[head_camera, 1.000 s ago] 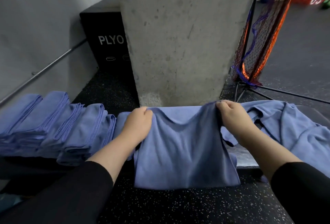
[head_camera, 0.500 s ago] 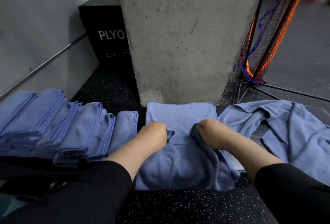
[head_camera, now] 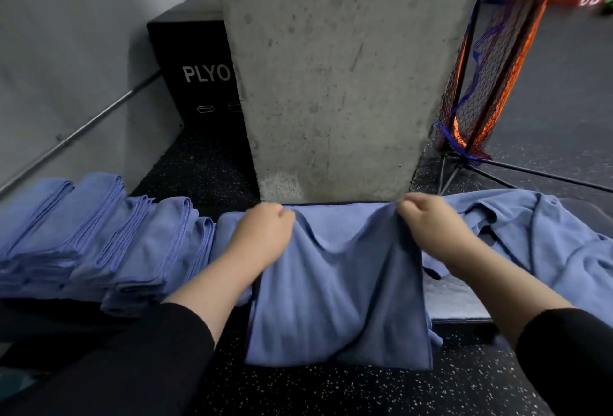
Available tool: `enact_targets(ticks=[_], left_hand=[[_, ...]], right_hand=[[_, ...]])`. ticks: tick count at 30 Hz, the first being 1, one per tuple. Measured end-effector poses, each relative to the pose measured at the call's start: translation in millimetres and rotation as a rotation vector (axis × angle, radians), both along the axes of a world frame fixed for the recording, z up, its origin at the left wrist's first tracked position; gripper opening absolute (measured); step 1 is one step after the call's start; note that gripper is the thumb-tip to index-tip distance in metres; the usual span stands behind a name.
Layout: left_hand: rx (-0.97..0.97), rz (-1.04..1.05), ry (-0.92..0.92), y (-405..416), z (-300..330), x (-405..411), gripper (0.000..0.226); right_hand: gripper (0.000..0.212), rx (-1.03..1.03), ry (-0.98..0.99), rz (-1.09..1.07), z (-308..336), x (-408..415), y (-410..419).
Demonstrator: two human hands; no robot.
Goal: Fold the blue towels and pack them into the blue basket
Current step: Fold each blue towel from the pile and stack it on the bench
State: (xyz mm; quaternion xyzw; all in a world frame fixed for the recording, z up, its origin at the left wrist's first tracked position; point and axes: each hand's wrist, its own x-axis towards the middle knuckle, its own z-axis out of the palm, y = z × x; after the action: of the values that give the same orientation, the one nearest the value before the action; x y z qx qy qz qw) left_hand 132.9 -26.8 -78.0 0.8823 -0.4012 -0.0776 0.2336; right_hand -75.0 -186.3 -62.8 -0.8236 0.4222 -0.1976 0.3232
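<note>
- Two hands hold one blue towel (head_camera: 335, 286) by its far edge: the left hand (head_camera: 265, 233) has its fingers curled round the far left corner, the right hand (head_camera: 428, 226) pinches the far right corner.
- Half a second ago both hands were closer in, near the middle of the towel, with cloth bunched between them; now they are at the far edge again, spread well apart, much as they were a second ago.
- The towel sags in soft folds between the two hands, and its near edge hangs over the front of the surface above the speckled black floor (head_camera: 331, 389).
- The far edge of the towel lies just in front of the foot of a concrete pillar (head_camera: 331, 67).
- A row of folded blue towels (head_camera: 99, 243) lies overlapping to the left of the left hand, unchanged since the earlier frames.
- A loose heap of unfolded blue towels (head_camera: 544, 236) lies to the right, just beside the right hand.
- A black box marked PLYO (head_camera: 199, 74) stands behind the pillar on the left, and an orange and black net (head_camera: 484, 84) on a frame stands on the right.
- The blue basket is not in view.
</note>
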Motion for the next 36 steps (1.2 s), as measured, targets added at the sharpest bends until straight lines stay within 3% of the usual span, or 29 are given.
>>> enact_targets(ticks=[3, 5, 11, 16, 22, 26, 32, 36], left_hand=[[-0.138, 0.142, -0.085, -13.0, 3.3, 26.8, 0.031], [-0.125, 0.138, -0.142, -22.1, -2.6, 43.6, 0.022], [0.292, -0.117, -0.421, -53.2, -33.7, 61.4, 0.024], [0.456, -0.287, -0.365, -71.8, -54.7, 65.5, 0.025], [0.411, -0.329, -0.338, -74.2, -60.7, 68.9, 0.028], [0.38, -0.309, -0.313, -72.2, -57.8, 67.2, 0.023], [-0.026, -0.182, 0.007, -55.7, -26.5, 46.9, 0.004], [-0.19, -0.143, 0.092, -30.2, -0.9, 37.0, 0.005]], right_hand=[[0.026, -0.04, -0.136, -0.142, 4.7, 15.0, -29.2], [0.026, -0.086, -0.085, -0.156, -2.4, 27.4, -48.8], [0.022, -0.242, 0.26, -0.048, -59.9, 48.0, -81.8], [0.029, -0.307, 0.467, 0.116, -85.7, 49.8, -81.9], [0.029, -0.315, 0.574, 0.083, -84.6, 52.4, -85.7], [0.022, -0.328, 0.516, 0.078, -81.8, 50.5, -82.2], [0.015, -0.17, 0.107, 0.019, -44.2, 33.2, -76.7], [0.019, -0.185, 0.006, 0.084, -14.8, 6.4, -60.6]])
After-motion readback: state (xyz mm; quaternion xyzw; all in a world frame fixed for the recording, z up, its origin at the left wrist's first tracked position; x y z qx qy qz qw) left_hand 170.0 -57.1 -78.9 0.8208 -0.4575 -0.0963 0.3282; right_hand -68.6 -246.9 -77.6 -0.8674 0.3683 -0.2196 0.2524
